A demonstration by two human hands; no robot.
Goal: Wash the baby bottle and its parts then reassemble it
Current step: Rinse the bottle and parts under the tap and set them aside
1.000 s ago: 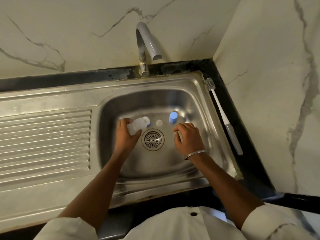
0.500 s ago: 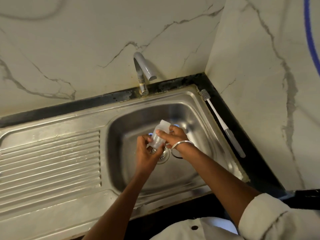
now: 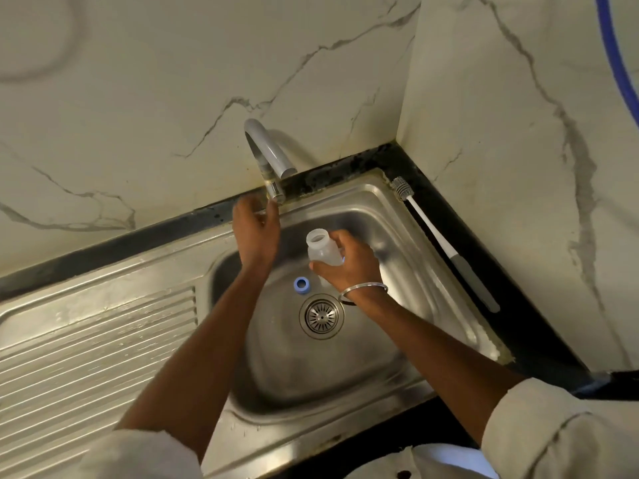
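Note:
My right hand (image 3: 349, 264) grips the clear baby bottle (image 3: 321, 252) over the steel sink (image 3: 446, 292), its open neck pointing up and left. The bottle has no ring or teat on it. A blue screw ring (image 3: 302, 284) lies on the sink floor just left of the drain (image 3: 322, 316). My left hand (image 3: 256, 231) is raised at the base of the tap (image 3: 269, 157), fingers loosely curved, its fingertips close to the tap's chrome base; I cannot tell if they touch it. No water runs from the spout.
A white bottle brush with a grey handle (image 3: 446, 247) lies along the sink's right rim on the black counter edge. A ribbed draining board (image 3: 96, 347) extends to the left. Marble walls close in behind and to the right.
The bottle passed from my left hand to my right hand. My left hand let go and rose to the tap's base. The view tilted upward.

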